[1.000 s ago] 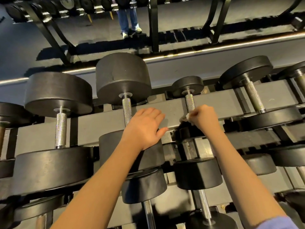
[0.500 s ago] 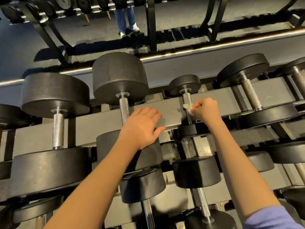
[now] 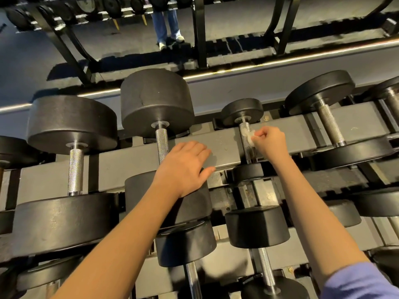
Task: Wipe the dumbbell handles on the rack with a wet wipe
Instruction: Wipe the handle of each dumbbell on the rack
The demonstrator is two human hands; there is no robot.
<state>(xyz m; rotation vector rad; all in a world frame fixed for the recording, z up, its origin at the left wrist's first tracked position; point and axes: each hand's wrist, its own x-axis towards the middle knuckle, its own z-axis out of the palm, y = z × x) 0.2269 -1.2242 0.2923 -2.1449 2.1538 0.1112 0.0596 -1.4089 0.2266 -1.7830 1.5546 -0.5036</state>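
Pinches crumpled white wet wipe [image 3: 248, 136] in clenched R hand [image 3: 269, 141], pressed to knurled silver handle [image 3: 249, 151] of small black dumbbell. Sits higher than 1 s ago: then at low end by near head [image 3: 248, 172], now mid-handle, wipe just left of knuckles, touching metal. Reads as up-stroke underway; short bit above grip prob. unwiped. Keeps L hand [image 3: 183, 167] flat, fingers relaxed, holding nothing, on grey steel rack beam [image 3: 127, 167], well left of grip. Leaves longer handles [image 3: 330, 126] either side of grip, prob. for later.
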